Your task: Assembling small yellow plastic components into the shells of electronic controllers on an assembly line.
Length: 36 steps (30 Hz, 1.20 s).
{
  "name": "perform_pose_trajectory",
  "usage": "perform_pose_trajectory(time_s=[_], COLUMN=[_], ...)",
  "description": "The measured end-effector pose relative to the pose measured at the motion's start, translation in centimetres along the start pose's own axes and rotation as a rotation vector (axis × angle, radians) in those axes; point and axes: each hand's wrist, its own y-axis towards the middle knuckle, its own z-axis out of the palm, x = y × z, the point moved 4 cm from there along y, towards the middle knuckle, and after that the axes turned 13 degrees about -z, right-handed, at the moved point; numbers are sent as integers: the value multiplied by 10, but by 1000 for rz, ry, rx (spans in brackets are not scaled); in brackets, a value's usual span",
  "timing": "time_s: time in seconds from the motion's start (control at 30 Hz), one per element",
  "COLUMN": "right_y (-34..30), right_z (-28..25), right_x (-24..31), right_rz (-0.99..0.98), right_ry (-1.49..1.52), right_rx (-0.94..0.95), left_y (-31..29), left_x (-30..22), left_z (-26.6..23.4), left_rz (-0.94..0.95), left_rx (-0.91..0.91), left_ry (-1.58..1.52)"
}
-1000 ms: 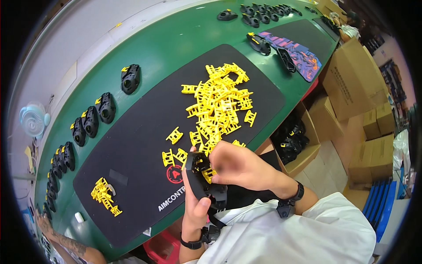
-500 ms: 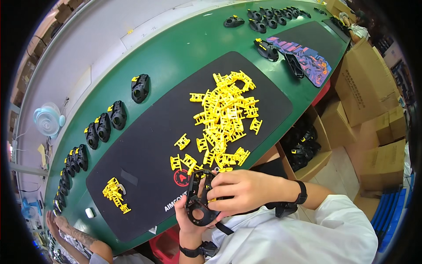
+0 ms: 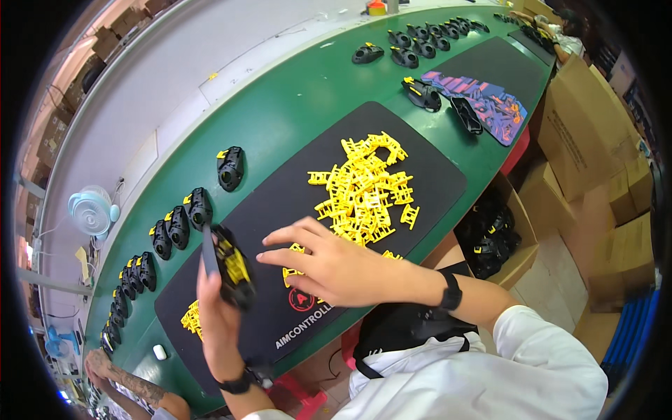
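Observation:
My left hand (image 3: pixel 218 318) is closed on a black plastic shell (image 3: pixel 234 273), raised over the left part of the black mat (image 3: pixel 269 203). The shell is tipped on edge and smeared by motion; yellow shows on its inner side. To its right, my right hand (image 3: pixel 336 269) hovers over the mat with its fingers stretched out, holding nothing. Beneath that hand lie a few yellow plastic clips (image 3: pixel 294 269), partly covered. A heap of the same yellow clips (image 3: pixel 367 189) spreads beyond it. Behind my left hand a smaller yellow cluster (image 3: pixel 190 318) is half hidden.
Black shells with yellow tabs (image 3: pixel 230 168) stand in a row along the green table (image 3: pixel 294 98). More shells (image 3: pixel 423 47) sit at the far end, near a patterned mat (image 3: pixel 490 105). An open carton of black parts (image 3: pixel 493 241) is at right. Another person's arm (image 3: pixel 126 381) rests lower left.
My right hand has let go of the black shell and opened over the mat. My left hand has carried the shell left and farther over the mat, turning it on edge.

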Motion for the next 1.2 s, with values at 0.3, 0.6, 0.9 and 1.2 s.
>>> perform_pose_trajectory(time_s=[0.3, 0.6, 0.9, 1.2], right_y=[-1, -92, -157, -182], right_z=[42, -111, -152, -167], right_x=[-30, -50, -70, -81], right_rz=[-171, 511, 775, 838], right_ry=[-217, 177, 624, 593], right_rx=[242, -277, -704, -912], left_y=[146, 295, 467, 524], left_x=[-58, -28, -16, 11], left_z=[35, 88, 288, 351], left_rz=[278, -374, 347, 595], left_rx=[-238, -91, 130, 5], left_ry=[1222, 1982, 1652, 1378])
